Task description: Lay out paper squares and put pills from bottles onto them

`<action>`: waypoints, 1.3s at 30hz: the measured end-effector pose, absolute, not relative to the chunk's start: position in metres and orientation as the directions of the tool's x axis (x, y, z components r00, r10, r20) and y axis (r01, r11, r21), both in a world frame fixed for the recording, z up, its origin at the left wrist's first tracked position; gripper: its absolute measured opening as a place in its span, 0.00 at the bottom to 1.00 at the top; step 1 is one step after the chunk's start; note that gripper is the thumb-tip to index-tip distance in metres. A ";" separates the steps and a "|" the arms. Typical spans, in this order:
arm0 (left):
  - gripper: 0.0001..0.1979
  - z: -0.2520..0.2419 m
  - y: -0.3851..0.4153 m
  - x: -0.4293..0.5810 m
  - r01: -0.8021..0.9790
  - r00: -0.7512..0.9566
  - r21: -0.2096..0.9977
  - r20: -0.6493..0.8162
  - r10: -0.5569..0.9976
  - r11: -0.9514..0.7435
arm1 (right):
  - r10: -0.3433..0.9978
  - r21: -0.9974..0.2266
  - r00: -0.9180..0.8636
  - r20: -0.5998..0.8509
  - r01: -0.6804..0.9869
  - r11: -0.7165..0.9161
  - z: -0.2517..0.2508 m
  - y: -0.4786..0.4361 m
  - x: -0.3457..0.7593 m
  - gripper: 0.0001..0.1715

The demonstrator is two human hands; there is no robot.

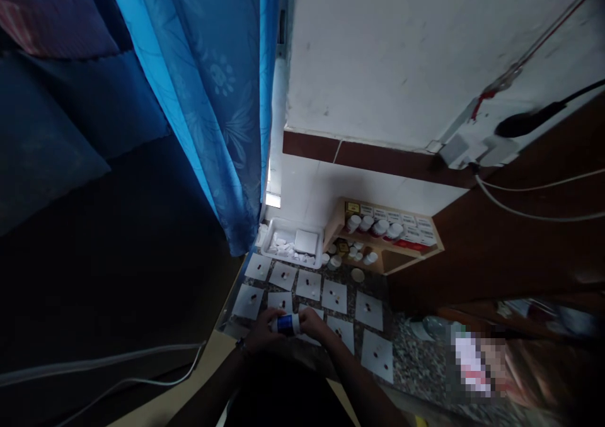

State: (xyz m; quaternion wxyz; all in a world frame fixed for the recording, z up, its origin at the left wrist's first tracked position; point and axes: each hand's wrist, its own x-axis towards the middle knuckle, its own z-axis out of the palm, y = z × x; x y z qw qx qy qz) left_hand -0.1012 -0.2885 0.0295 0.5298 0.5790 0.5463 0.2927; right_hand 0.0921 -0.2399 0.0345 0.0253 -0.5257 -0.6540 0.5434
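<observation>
A white pill bottle (285,325) with a blue label lies sideways between my hands, above the counter's near edge. My left hand (263,330) is wrapped round its left end. The fingers of my right hand (311,322) are closed on the bottle's white right end, which looks like the cap. Beneath and beyond them, white paper squares (308,284) lie in two rows, with small dark and pale pills on them. One paper sheet (309,313) is partly hidden behind the bottle and my right hand.
A white plastic tray (321,241) holding folded papers stands at the back, beside the blue curtain (222,112). To its right, a wooden shelf (410,258) carries bottles and boxes. A clear plastic bottle (432,327) lies on the granite counter (416,364). Cables hang from a wall socket (491,131).
</observation>
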 end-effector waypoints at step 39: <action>0.27 -0.001 -0.288 -0.107 0.124 0.048 0.929 -0.357 0.933 0.349 | 0.993 -0.601 -0.109 -0.036 0.797 0.066 -0.018 -0.253 0.130 0.11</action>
